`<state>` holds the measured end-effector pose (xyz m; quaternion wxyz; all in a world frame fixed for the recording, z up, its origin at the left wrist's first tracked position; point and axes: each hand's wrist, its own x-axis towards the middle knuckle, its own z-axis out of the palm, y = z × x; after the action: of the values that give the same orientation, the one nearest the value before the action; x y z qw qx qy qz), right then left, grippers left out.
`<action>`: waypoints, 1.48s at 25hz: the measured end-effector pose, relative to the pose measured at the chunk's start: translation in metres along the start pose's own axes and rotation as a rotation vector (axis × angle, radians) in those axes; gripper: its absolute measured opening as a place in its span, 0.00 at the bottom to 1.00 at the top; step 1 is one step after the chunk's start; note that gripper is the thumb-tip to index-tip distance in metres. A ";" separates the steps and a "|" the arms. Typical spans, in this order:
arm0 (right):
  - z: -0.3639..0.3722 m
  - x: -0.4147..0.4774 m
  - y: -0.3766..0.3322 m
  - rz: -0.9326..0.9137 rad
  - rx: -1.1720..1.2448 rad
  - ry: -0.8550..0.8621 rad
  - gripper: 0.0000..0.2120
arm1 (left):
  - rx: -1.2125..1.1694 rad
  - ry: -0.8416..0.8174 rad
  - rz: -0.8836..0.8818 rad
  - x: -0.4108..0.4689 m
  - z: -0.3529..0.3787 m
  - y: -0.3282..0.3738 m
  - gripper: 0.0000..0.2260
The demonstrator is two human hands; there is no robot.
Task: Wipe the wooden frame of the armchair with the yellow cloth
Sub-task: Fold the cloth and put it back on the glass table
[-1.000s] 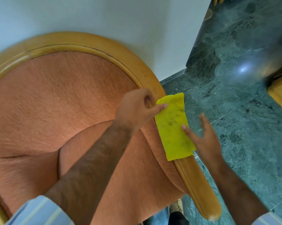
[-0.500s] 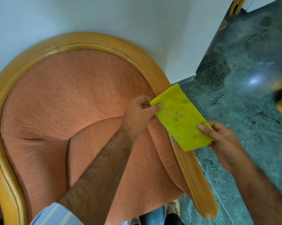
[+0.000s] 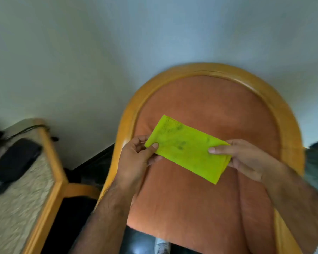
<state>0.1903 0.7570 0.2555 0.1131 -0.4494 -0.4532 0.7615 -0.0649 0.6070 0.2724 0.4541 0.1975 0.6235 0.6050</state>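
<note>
Pale wall (image 3: 81, 52) behind armchair (image 3: 209, 110); yellow cloth (image 3: 187, 149) is pinched by left hand (image 3: 136, 158) and right hand (image 3: 246, 158); soiled face is best folded inward before wooden frame (image 3: 125, 121) is wiped.

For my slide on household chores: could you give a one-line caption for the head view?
Both hands, left and right, hold a folded yellow cloth over the orange armchair with its wooden frame.

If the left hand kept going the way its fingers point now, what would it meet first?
The left hand points right, along the yellow cloth it already pinches. Past that, probably the right hand gripping the other end, though depth is unclear.
</note>
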 end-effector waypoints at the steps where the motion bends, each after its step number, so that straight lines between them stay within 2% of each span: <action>1: 0.036 0.016 -0.010 0.008 -0.051 -0.035 0.27 | -0.021 0.084 0.013 -0.008 -0.035 0.004 0.06; 5: 0.181 0.061 -0.021 0.075 -0.279 -0.263 0.18 | -0.113 0.412 0.046 -0.071 -0.159 -0.002 0.05; 8: 0.280 0.071 -0.002 0.081 -0.455 -0.405 0.22 | -0.232 0.619 0.064 -0.142 -0.229 -0.036 0.05; 9: 0.311 0.072 0.011 0.088 -0.527 -0.458 0.21 | -0.257 0.672 0.066 -0.170 -0.249 -0.054 0.05; 11: 0.369 0.070 0.050 0.121 -0.651 -0.590 0.12 | -0.296 0.785 0.048 -0.229 -0.280 -0.097 0.09; 13: 0.417 0.065 0.098 0.145 -0.766 -0.706 0.08 | -0.346 0.903 0.025 -0.283 -0.300 -0.138 0.07; 15: 0.463 0.057 0.159 0.206 -0.873 -0.847 0.07 | -0.413 1.053 -0.002 -0.332 -0.317 -0.183 0.05; 18: 0.508 0.044 0.248 0.288 -0.994 -0.991 0.12 | -0.493 1.230 -0.084 -0.388 -0.336 -0.248 0.10; 24: 0.539 0.030 0.417 0.220 -1.143 -0.855 0.19 | -0.673 1.437 -0.289 -0.447 -0.352 -0.375 0.08; 28: 0.543 0.029 0.504 -0.036 -1.342 -0.900 0.21 | -0.668 1.554 -0.453 -0.456 -0.359 -0.440 0.09; 33: 0.547 0.032 0.548 -0.278 -1.498 -0.879 0.22 | -0.395 1.645 -0.566 -0.451 -0.379 -0.476 0.05; 35: 0.548 0.032 0.556 -0.345 -1.597 -0.907 0.22 | -0.255 1.587 -0.714 -0.450 -0.386 -0.486 0.09; 37: 0.547 0.028 0.554 -0.486 -1.663 -0.908 0.24 | 0.017 1.500 -0.886 -0.447 -0.388 -0.484 0.13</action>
<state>-0.1256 0.1395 -0.0982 -0.2714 0.0557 -0.9263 0.2555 -0.0031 -0.0639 -0.0894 0.1159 -0.5106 0.7819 0.3384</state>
